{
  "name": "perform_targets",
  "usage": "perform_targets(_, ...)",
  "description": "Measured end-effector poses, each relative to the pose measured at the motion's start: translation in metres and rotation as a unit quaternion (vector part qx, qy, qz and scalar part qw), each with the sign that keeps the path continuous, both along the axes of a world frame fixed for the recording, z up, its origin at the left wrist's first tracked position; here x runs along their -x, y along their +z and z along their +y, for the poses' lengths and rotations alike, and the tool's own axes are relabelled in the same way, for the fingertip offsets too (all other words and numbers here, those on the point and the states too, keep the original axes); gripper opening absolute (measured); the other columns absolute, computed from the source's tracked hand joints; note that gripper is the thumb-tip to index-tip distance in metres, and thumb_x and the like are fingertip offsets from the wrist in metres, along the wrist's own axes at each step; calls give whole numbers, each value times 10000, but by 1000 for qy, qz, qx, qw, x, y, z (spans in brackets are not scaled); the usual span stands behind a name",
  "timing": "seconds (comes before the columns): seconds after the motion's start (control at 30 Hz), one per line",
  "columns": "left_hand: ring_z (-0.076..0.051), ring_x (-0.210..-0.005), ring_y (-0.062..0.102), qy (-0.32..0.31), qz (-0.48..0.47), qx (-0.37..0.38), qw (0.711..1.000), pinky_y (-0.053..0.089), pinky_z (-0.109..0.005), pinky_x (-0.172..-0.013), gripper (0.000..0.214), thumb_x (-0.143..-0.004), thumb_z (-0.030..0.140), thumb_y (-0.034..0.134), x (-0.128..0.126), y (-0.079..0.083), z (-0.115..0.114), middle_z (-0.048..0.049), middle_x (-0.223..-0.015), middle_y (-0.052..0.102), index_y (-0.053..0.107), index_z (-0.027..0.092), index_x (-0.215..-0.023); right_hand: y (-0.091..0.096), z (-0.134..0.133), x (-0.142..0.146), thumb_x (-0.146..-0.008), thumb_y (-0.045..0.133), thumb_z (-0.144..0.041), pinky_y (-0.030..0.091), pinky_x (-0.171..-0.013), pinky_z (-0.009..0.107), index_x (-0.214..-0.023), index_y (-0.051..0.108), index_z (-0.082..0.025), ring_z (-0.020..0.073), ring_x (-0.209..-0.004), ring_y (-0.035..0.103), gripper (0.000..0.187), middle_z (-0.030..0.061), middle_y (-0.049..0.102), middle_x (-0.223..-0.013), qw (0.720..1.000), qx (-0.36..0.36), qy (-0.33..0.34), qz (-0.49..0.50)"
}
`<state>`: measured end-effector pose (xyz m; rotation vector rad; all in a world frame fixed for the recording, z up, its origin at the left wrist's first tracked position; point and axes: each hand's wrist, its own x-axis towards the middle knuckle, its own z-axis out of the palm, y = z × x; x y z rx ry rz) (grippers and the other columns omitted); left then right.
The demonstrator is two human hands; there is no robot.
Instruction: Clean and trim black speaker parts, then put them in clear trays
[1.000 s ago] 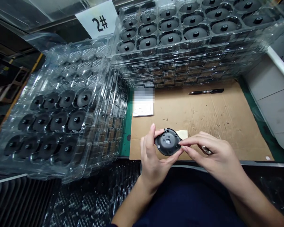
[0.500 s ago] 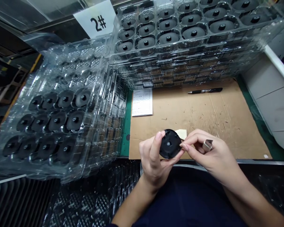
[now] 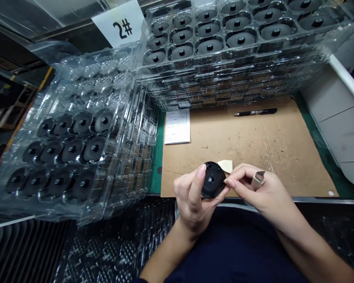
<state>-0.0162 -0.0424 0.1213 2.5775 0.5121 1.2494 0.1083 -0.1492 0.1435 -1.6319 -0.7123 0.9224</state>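
Observation:
My left hand grips a round black plastic part by its rim, fingers on the far edge and thumb below. The part's face, with a small light stud near its middle, is turned up towards me. My right hand is closed, thumb and forefinger pinched together at the part's right edge. A small knife is tucked in that hand, its short pointed blade sticking up between the fingers; the rest of it is hidden. Behind the part, a cream-coloured piece lies on the cardboard sheet.
Stacked clear trays holding similar black parts stand at the back. Another tray stack rises on the left. On the cardboard lie a printed slip and a black pen. A white panel borders the right side.
The black part has tilted slightly in my left hand. The knife in my right hand has turned a little. Both hands stay at nearly the same spot.

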Motion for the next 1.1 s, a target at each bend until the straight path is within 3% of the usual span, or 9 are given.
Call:
perform_targets(0.13,-214,-900,589,-9,-9,32,999,502,-366,-776,1022,-559,246,835,2,-4,0,-122,-1043,608,257,151,-1396,4,-2,0,-827,596,-319,451,-694,256,-705,662,-185,136,-745,588,192,19,646,-763,1000,-8,6,12)
perform_targets(0.27,-241,-976,587,-29,-12,141,990,488,-425,-878,1049,-554,251,836,5,-10,-1,-127,-1088,595,228,173,-1406,3,-4,-1,-830,584,-357,461,-668,243,-717,656,-184,137,-733,601,220,16,655,-748,1000,5,4,-26)
perform_targets(0.43,-249,-1029,570,-34,-12,208,978,461,-451,-939,1037,-568,252,827,7,-10,-4,-126,-1120,574,220,200,-1408,-44,-16,-28,-858,511,-398,481,-632,268,-828,649,-174,159,-704,608,265,36,659,-763,961,113,-85,-239)
perform_targets(0.57,-251,-1052,559,-34,-8,225,974,455,-450,-952,1046,-567,233,826,10,-9,-4,-125,-1132,569,211,217,-1413,-92,-25,-57,-835,491,-262,450,-828,474,-1017,630,-142,275,-920,581,259,128,642,-941,931,139,-121,-317)
perform_targets(0.7,-259,-1084,556,-60,21,295,953,443,-450,-968,971,-609,213,799,10,-8,-3,-126,-1145,571,241,227,-1404,-89,-34,-53,-800,506,-175,285,-1008,592,-1301,471,-173,336,-1235,389,502,167,463,-1312,914,96,-116,-376)
perform_targets(0.83,-242,-1167,527,-92,55,502,858,453,-351,-971,740,-723,276,709,-3,-7,-6,-119,-1221,570,338,246,-1363,-42,-41,-25,-858,472,-208,420,-1002,305,-1232,542,-292,174,-1171,505,389,20,416,-1396,916,31,-44,-398)
perform_targets(0.93,-253,-1146,549,-163,126,614,762,508,-317,-895,518,-788,356,626,-17,-13,-19,-103,-1263,571,472,242,-1269,-17,-49,-14,-816,588,-325,440,-940,148,-996,655,-340,76,-1049,585,192,-107,559,-1249,921,16,-1,-389)
perform_targets(1.0,-240,-952,646,-250,200,646,693,552,-341,-770,421,-873,416,469,-24,-22,-32,-107,-1178,630,490,236,-1253,-14,-65,-16,-823,588,-329,459,-867,96,-866,668,-326,23,-904,632,91,-153,670,-989,929,36,-7,-369)
perform_targets(1.1,-207,-683,651,-391,280,645,595,531,-368,-632,464,-909,500,288,-32,-33,-55,-99,-1061,685,458,281,-1282,-23,-117,-26,-912,451,-303,488,-709,73,-854,656,-252,10,-744,649,219,-133,681,-790,939,109,-71,-318)
